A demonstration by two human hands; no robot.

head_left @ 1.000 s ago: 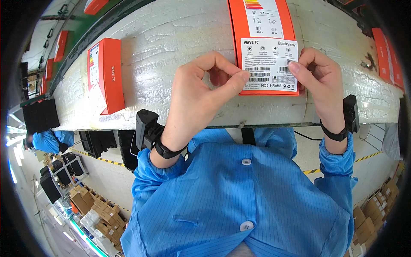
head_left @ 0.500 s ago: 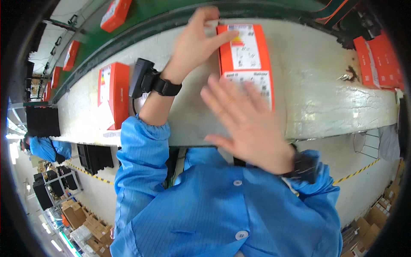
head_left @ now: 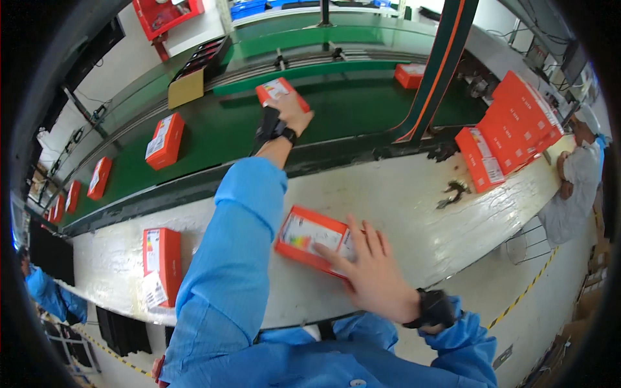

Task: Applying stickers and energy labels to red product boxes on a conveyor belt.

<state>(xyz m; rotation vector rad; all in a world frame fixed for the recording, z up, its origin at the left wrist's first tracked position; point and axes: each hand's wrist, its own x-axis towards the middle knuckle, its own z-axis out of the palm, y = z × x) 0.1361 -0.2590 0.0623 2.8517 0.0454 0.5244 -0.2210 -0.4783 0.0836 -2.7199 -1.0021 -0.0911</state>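
Note:
My left hand [head_left: 291, 111] reaches over the green conveyor belt and grips an orange box [head_left: 274, 87] by its near side; its fingertips are partly hidden. On the pale worktable, close to me, a second orange box [head_left: 315, 234] with white labels lies at a slant. The outstretched, spread fingers of my right hand [head_left: 378, 281] are at this box's right end, the thumb lying over its top. Farther left on the worktable, another orange box [head_left: 169, 266] stands with a loose-looking white label on it.
More orange boxes [head_left: 165, 141] sit along the conveyor belt [head_left: 220, 132], one beyond the dark post [head_left: 435, 71]. Large orange cartons [head_left: 514, 126] stand at the table's right end, near a person in grey [head_left: 576, 178]. A black tray [head_left: 204, 55] lies across the belt.
My left hand has left the near box and moved forward to a box on the belt. The near box has turned to a slant, and my right hand has come to its right end. The view has tilted up.

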